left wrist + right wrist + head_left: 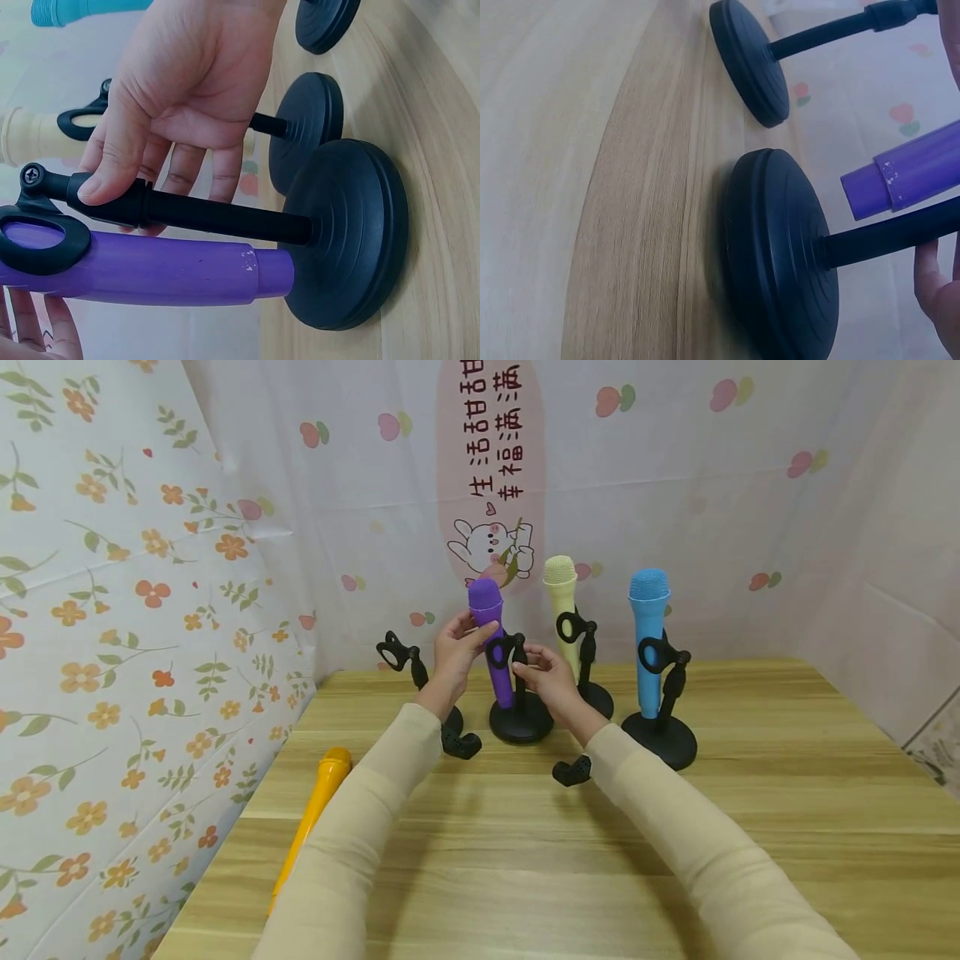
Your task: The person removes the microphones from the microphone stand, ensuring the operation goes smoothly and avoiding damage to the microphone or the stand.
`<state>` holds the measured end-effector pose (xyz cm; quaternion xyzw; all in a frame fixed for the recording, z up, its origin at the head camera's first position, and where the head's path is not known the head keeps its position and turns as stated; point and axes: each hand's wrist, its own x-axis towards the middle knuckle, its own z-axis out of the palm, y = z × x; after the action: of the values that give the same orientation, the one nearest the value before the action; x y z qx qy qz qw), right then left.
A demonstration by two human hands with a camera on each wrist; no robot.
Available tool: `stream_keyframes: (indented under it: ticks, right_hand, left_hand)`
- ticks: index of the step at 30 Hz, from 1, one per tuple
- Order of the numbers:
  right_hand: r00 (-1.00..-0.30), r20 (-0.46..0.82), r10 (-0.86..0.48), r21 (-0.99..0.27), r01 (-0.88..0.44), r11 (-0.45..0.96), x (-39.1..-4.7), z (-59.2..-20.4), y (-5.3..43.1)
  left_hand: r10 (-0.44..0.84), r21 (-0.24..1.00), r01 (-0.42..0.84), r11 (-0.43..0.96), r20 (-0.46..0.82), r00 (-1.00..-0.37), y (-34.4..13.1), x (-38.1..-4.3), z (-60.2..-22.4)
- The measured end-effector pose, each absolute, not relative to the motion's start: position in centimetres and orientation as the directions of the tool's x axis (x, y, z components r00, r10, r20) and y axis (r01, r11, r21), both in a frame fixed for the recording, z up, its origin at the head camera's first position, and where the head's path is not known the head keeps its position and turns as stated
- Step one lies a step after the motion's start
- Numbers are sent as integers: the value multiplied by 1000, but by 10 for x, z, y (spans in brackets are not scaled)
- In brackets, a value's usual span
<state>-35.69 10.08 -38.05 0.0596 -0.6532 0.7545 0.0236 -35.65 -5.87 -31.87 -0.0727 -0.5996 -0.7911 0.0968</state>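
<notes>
A purple microphone (498,670) stands nearly upright in the ring clip of a black stand (522,720). Just below its head, my left hand (453,658) grips it. Seen from the left wrist, the handle (180,268) passes through the clip, its lower end beside the base. My right hand (553,680) pinches the stand's post, thumb on the near side in the left wrist view. From the right wrist, the purple handle's end (867,192) hangs beside the post, above the round base (787,255). Only fingertips of my left hand (46,330) show in the left wrist view.
To the right stand a pale yellow microphone (562,602) and a blue microphone (648,627), each in a black stand. On the left is another stand with a bare clip (399,652), partly behind my left arm. An orange microphone (311,810) lies on the wooden table (487,877).
</notes>
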Motion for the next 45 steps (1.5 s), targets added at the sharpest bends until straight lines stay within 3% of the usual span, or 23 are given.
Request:
stream_keyframes:
  ticks: [27,45]
  right_hand:
    - [-991,76,-107,-990,-63,-126,-313,-359,115]
    - [-987,75,-140,-993,-61,-101,-281,-356,125]
  left_hand:
    - [-35,930,316,-190,316,-948,-59,-319,-307]
    - [5,937,298,-185,304,-953,-56,-286,-303]
